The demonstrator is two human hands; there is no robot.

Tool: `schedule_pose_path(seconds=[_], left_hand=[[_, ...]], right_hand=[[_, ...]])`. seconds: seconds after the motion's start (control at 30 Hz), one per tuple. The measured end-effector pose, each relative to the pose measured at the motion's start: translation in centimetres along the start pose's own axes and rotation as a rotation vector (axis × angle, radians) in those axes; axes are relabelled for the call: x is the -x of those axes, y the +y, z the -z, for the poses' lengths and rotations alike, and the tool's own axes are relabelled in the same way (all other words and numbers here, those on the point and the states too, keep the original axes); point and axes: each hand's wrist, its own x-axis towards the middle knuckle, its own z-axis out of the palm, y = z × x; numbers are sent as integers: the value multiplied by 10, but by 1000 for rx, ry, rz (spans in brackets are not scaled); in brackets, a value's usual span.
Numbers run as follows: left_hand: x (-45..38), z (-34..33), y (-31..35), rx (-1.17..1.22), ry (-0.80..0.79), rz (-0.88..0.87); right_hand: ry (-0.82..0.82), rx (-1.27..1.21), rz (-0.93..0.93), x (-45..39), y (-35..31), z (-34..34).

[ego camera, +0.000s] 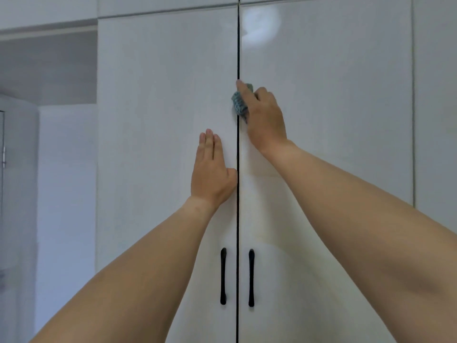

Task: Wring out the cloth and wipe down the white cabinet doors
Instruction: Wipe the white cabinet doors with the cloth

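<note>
At the seam between the two tall white doors, my right hand (265, 112) presses the bunched blue-grey cloth (239, 102) flat against the edge of the right door (333, 107), fingers curled over it so the wad stays put while I rub along the gap. My left hand (212, 174) lies open on the left door (160, 107), fingers straight and together, thumb at the dark seam (238, 45); I judge it is there to steady that door so it doesn't rattle or swing under the pressure of wiping.

Lower down, two black handles (223, 276) flank the seam, one on each door, well below both hands; they will need working around when the cloth comes down. A bright reflection (259, 26) sits high on the right door. To the left is a recessed wall and something pale I can't identify.
</note>
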Motion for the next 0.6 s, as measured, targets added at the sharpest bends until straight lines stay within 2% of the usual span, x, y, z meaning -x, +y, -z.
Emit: schedule_pose_path(seconds=[0.2, 0.27, 0.3, 0.33, 0.4, 0.43, 0.5, 0.6], left_hand=[[3, 6, -22, 51, 23, -87], [4, 7, -18, 69, 25, -77], [3, 7, -14, 84, 39, -61], [2, 7, -10, 96, 60, -41], [2, 10, -4, 89, 103, -20], [3, 11, -2, 76, 112, -19], [5, 13, -1, 47, 107, -25], [11, 13, -3, 15, 105, -17]], right_hand=[[-135, 60, 379, 117, -8, 1], [-195, 122, 530, 116, 1, 7], [-205, 143, 524, 104, 3, 12], [-179, 145, 435, 89, 6, 12], [-88, 84, 103, 55, 7, 15], [-73, 85, 0, 42, 4, 17], [-93, 91, -2, 33, -4, 13], [-168, 86, 126, 72, -16, 9]])
